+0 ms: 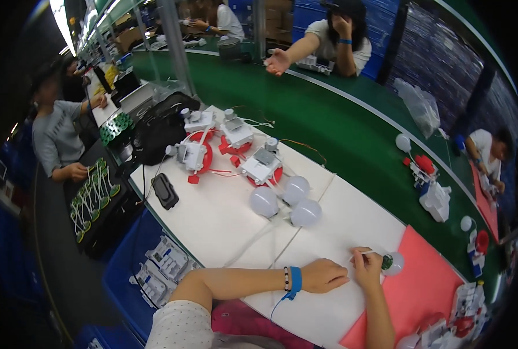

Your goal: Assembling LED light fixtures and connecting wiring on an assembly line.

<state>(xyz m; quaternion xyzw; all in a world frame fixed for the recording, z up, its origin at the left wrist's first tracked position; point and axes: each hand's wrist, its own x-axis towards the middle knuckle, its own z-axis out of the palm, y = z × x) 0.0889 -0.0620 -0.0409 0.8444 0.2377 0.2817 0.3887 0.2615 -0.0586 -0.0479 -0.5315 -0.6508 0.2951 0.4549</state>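
Note:
My right hand [365,269] is closed in a pinch on a thin white cable [372,252]. Beside its fingers, a small green circuit board [386,262] sits at the mouth of a white bulb-shaped dome [396,263]. My left hand [324,276], with a blue strap at the wrist, lies low over the white tabletop [334,308] just left of the right one. Its fingers are curled together, and what they hold, if anything, is hidden. Farther up the table, three white domes [305,213] lie together, next to several white housings [262,165] with red rings and wires.
A red mat [407,291] covers the table's right side, with more white and red parts [468,305] at its near end. A black case [165,191] lies left. Beyond runs a green conveyor [340,116]. Blue bins [125,262] stand lower left; co-workers sit around.

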